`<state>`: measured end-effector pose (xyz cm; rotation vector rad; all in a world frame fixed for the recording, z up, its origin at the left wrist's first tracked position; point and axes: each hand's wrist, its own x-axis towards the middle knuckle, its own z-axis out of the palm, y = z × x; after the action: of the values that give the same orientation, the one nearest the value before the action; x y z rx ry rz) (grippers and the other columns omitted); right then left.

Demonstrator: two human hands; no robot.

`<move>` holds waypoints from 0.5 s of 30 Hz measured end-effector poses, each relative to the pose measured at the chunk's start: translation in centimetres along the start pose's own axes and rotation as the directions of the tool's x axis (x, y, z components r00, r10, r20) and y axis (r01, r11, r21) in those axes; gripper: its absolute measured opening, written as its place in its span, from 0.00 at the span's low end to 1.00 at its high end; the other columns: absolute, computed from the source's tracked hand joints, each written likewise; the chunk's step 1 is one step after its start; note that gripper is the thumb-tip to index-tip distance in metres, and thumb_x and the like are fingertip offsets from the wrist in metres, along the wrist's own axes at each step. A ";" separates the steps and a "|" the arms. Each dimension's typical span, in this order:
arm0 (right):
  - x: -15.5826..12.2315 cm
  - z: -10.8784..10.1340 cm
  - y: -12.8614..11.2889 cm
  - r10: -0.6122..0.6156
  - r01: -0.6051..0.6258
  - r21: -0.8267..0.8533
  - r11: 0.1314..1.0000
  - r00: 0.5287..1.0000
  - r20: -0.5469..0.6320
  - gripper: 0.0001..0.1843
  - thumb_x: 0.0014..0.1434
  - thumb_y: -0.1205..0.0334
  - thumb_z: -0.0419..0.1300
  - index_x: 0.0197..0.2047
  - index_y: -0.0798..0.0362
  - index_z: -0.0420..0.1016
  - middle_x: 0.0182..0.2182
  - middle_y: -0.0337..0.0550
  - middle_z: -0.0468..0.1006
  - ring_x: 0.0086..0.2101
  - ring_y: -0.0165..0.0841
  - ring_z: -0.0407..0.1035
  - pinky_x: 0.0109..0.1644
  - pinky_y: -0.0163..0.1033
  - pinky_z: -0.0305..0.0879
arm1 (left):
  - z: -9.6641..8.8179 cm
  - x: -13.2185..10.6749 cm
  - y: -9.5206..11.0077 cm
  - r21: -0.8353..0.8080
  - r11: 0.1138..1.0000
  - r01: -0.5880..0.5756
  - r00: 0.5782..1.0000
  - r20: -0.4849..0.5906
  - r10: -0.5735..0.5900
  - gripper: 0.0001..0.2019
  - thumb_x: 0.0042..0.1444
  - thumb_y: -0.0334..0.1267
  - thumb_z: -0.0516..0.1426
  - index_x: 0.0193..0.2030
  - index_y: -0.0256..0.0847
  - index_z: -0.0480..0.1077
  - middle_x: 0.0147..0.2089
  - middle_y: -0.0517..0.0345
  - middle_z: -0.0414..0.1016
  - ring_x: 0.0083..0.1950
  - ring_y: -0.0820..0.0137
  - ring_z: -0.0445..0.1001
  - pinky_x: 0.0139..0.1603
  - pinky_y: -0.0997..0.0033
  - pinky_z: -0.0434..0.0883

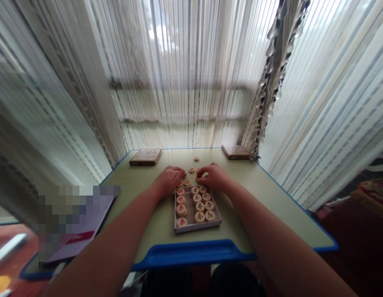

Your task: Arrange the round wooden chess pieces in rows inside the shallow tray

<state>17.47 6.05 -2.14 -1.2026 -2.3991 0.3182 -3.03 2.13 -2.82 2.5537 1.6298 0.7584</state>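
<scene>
A shallow open box (191,227) stands on the table in front of me, with round wooden xiangqi pieces in it. Pieces with red characters, such as one xiangqi piece (182,222), line its left side; black-lettered ones (200,216) fill the right. Beyond the box's far edge, several loose red pieces (187,182) lie on the tabletop. My left hand (169,180) is at the far left corner, its fingers bent together around a piece at the fingertips. At the far right corner, my right hand (213,177) pinches a piece between thumb and fingers, which partly cover it.
Two flat brown boxes rest at the table's far corners, one box (146,157) left and another box (235,152) right. A purple-grey, partly blurred object (86,222) lies at the left edge. The blue-rimmed table (271,210) faces string curtains (185,103).
</scene>
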 end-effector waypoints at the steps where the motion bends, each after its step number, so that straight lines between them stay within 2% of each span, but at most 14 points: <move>1: 0.0 0.0 -0.1 0.003 -0.003 -0.004 1.000 1.000 -0.003 0.09 0.48 0.57 0.60 0.33 0.48 0.77 0.31 0.40 0.77 0.40 0.36 0.63 0.44 0.36 0.59 | 0.0 0.0 0.0 0.007 1.000 0.011 1.000 0.004 -0.011 0.26 0.61 0.45 0.37 0.39 0.38 0.74 0.41 0.52 0.74 0.44 0.67 0.68 0.48 0.67 0.62; 8: 0.0 -0.2 0.1 0.049 -0.049 0.005 0.999 0.999 -0.005 0.14 0.48 0.55 0.60 0.40 0.48 0.76 0.34 0.42 0.76 0.42 0.36 0.64 0.45 0.36 0.59 | -0.1 -0.3 0.3 0.042 0.999 0.022 1.000 -0.013 -0.022 0.26 0.60 0.46 0.37 0.39 0.38 0.74 0.37 0.50 0.72 0.41 0.67 0.68 0.45 0.66 0.63; 13: 0.1 -1.3 1.3 0.101 -0.108 -0.084 0.991 0.992 -0.074 0.14 0.49 0.66 0.55 0.39 0.50 0.76 0.36 0.43 0.76 0.40 0.35 0.66 0.46 0.36 0.58 | -0.1 -0.3 0.4 0.015 1.000 0.014 0.999 -0.042 -0.013 0.25 0.60 0.45 0.37 0.39 0.37 0.73 0.37 0.50 0.71 0.41 0.68 0.67 0.45 0.67 0.63; 15: 0.1 -1.4 1.7 0.160 -0.164 -0.102 0.981 0.986 -0.047 0.14 0.48 0.67 0.55 0.39 0.52 0.76 0.37 0.44 0.76 0.38 0.34 0.67 0.45 0.36 0.59 | -0.2 -0.3 0.5 0.000 1.000 0.018 0.999 -0.034 -0.018 0.25 0.60 0.44 0.38 0.37 0.37 0.73 0.36 0.50 0.71 0.40 0.68 0.68 0.45 0.68 0.64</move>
<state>19.30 7.20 -1.51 -1.4425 -2.3149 0.2171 -2.80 1.61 -2.67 2.5362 1.6608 0.8049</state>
